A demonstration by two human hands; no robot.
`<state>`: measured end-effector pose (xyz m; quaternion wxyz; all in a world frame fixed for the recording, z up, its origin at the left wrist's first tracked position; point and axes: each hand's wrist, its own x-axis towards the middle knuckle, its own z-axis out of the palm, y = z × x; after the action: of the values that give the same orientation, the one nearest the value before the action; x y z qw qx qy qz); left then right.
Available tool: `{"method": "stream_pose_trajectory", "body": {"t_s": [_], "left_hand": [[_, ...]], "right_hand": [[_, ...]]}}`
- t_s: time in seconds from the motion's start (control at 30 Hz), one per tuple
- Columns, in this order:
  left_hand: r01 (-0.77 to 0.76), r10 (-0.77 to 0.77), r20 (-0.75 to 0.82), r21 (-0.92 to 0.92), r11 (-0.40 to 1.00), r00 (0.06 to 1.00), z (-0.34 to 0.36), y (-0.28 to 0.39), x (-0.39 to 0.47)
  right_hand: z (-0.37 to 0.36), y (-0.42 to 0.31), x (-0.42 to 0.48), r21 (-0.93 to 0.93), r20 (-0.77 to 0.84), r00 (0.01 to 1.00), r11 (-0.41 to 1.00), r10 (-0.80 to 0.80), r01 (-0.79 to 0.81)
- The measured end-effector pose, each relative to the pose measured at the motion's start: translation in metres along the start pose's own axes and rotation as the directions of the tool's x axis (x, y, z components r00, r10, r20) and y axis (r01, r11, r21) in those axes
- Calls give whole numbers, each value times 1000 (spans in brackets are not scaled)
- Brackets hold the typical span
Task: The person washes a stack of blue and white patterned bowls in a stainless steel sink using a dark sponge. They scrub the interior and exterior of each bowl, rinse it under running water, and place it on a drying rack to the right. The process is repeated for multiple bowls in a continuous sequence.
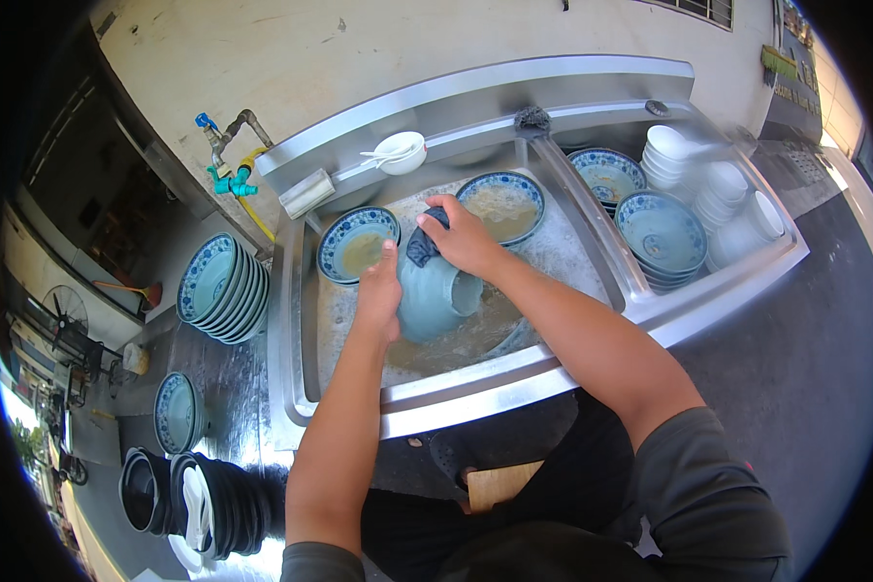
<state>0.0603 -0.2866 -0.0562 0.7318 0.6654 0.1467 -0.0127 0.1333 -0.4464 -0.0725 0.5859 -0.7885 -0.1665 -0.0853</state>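
My left hand (380, 295) grips the side of a pale blue-green bowl (429, 302), which is tipped so that its foot faces me, over the soapy water of a stainless steel sink (473, 378). In my right hand (460, 234) is a dark cloth (428, 236), pressed on the bowl's outer wall. A blue-rimmed bowl (360, 245) with murky water stands left of my hands. Another blue-rimmed bowl (502, 207), also holding murky water, lies behind my right hand. One more bowl's rim shows under the water to the right of the held bowl.
The right basin holds blue-rimmed bowls (662, 233) and stacked white bowls (666, 156). A white bowl with spoons (401, 153) and a dark scourer (532, 120) sit on the back ledge. At left are a stack of bowls (222, 287), black bowls (222, 509) and a tap (233, 182).
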Motion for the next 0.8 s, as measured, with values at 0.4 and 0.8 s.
{"method": "stream_pose_trajectory", "body": {"t_s": [0.4,0.8], "left_hand": [[164,-128,127,-334,928,984,-39,-33,37],[446,-476,355,170,879,804,-24,-27,13]], "right_hand": [[-41,-2,15,730,367,850,450,378,-515],[-2,-13,-26,401,459,803,718,381,-569]]}}
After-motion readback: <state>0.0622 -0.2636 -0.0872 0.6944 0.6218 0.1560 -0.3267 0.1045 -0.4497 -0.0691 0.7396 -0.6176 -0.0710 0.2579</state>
